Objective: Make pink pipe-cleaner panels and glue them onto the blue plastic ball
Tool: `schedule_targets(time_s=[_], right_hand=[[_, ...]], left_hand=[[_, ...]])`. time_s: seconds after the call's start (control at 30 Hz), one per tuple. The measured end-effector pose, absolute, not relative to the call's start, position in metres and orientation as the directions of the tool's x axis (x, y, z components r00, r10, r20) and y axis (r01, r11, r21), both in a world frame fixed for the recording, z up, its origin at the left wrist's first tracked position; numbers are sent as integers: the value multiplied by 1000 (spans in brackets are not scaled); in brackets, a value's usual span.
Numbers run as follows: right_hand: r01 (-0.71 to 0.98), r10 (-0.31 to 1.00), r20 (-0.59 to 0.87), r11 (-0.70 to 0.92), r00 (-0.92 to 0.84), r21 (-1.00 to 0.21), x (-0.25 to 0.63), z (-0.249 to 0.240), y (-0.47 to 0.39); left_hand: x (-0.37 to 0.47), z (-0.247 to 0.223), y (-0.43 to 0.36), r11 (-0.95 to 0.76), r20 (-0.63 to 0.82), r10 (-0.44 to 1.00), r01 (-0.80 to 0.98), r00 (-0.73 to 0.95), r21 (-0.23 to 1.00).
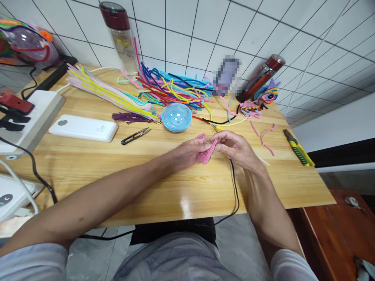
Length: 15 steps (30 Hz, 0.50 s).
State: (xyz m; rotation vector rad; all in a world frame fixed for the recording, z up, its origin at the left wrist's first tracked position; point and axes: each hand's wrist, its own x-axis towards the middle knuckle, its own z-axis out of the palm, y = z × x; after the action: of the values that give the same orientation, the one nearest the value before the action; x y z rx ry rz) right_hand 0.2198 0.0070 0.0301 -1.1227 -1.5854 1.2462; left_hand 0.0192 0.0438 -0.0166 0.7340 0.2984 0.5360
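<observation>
Above the table's middle, my left hand (191, 153) holds a pink piece (206, 155) that looks like coiled pipe cleaner. My right hand (233, 146) pinches the upper right edge of the same piece between thumb and fingers. Just behind the right fingers lies a yellow-handled tool (217, 128), and a black cord runs from below the right hand toward the table's front edge. A light blue bowl (176, 117) stands beyond the left hand. Black thread snips (135, 136) lie to its left.
Bundled pipe cleaners (108, 91) and a loose multicoloured heap (175, 88) lie along the tiled wall. A white power bank (83, 128) is at left. Pliers (299, 148) lie at right. Behind stand a clear bottle (120, 43) and a red flask (260, 78).
</observation>
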Motion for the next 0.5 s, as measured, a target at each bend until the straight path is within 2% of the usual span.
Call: schedule_targets(time_s=[0.17, 0.37, 0.5], right_hand=[[157, 943, 67, 124, -327, -980, 222, 32, 4], [260, 868, 249, 382, -429, -887, 227, 35, 6], [274, 812, 325, 494, -484, -825, 226, 37, 7]], left_hand=[[16, -9, 42, 697, -69, 496, -349, 866, 627], [14, -10, 40, 776, -81, 387, -277, 918, 567], [13, -10, 39, 806, -91, 315, -215, 945, 551]])
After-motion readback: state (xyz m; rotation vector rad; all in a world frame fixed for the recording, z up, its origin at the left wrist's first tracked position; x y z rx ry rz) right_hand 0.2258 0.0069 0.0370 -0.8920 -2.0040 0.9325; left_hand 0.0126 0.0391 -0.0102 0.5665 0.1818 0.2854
